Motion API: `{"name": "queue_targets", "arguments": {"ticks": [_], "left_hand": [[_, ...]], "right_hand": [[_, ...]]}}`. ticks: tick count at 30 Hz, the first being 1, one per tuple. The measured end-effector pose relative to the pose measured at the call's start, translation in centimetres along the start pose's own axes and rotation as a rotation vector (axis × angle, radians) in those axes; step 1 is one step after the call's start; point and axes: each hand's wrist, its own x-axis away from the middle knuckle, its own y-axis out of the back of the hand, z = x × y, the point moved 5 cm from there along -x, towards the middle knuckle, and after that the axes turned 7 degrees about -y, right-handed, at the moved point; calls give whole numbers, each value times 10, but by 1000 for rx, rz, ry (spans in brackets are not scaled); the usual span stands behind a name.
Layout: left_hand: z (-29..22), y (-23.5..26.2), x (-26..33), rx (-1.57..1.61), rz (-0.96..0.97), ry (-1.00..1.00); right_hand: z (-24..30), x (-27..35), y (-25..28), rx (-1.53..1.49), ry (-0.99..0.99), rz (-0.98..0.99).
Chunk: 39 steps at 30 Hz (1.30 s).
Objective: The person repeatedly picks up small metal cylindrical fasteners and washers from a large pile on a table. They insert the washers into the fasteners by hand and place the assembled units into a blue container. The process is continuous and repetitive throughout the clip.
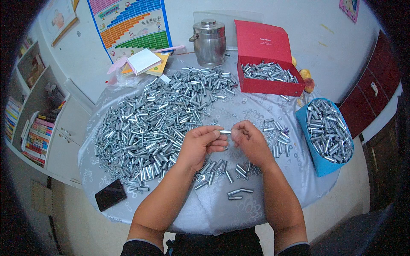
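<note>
Between my hands, over the middle of the table, is a short shiny metal sleeve [224, 132]. My left hand [198, 145] is closed on its left part with thumb and forefinger; a small round metal piece [225, 148] shows at the tips of its lower fingers. My right hand [252, 143] is closed in a pinch at the sleeve's right end, and its fingers hide whether a small part is there too. Left of my hands spreads a big heap of metal sleeves and bolts [141, 123]. Several loose sleeves [235, 194] lie between my forearms.
A red box [267, 87] with its lid up and a blue fabric bin [322, 168], both full of metal pieces, stand at the right. A steel canister [209, 42], notebooks [144, 61] and fruit [309, 84] are at the back. A black phone [110, 195] lies at the front left edge.
</note>
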Motion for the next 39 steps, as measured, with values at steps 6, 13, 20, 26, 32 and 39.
{"name": "queue_targets", "arguments": {"ticks": [6, 13, 20, 26, 32, 39], "left_hand": [[0, 0, 1, -12, 1, -5], [0, 0, 1, 1, -4, 3], [2, 0, 0, -4, -1, 10], [0, -1, 2, -37, 13, -21], [0, -6, 6, -53, 38, -29], [-5, -21, 20, -137, 50, -65]], "right_hand": [[-7, -2, 7, 69, -141, 78], [-7, 0, 6, 55, -148, 108], [-2, 2, -1, 7, -108, 98], [-5, 2, 5, 89, -210, 168], [0, 4, 4, -26, -165, 195], [10, 11, 12, 40, -53, 333]]}}
